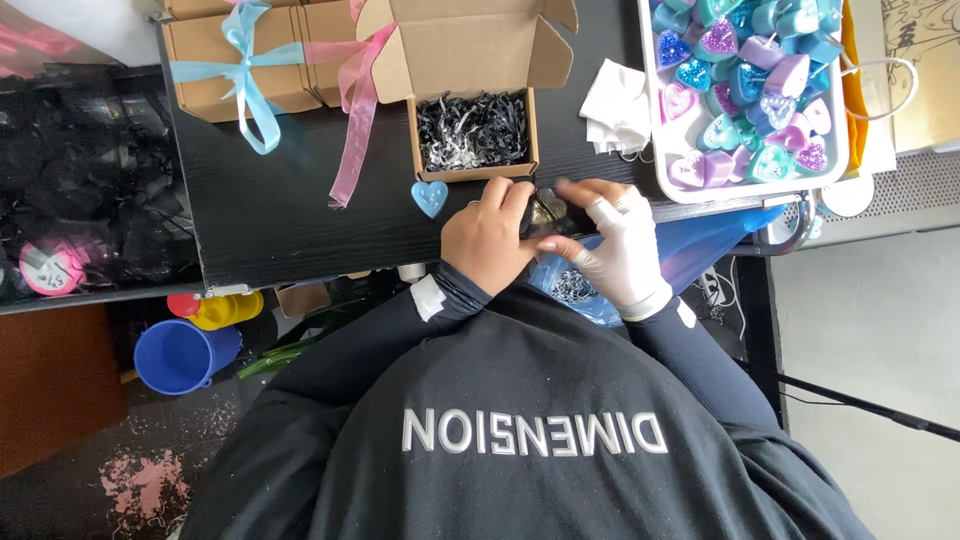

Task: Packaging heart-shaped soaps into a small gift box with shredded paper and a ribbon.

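Holding one small dark object between both hands, we pinch it just below the open cardboard box of black shredded paper. Our bare left hand curls its fingers around it; our gloved right hand presses its fingertips together. One blue heart lies left of the box's front.

A small dark, glinting object sits pinched at the table edge — too hidden to identify. Beneath it lies a crumpled blue plastic bag — translucent, holding black shreds.
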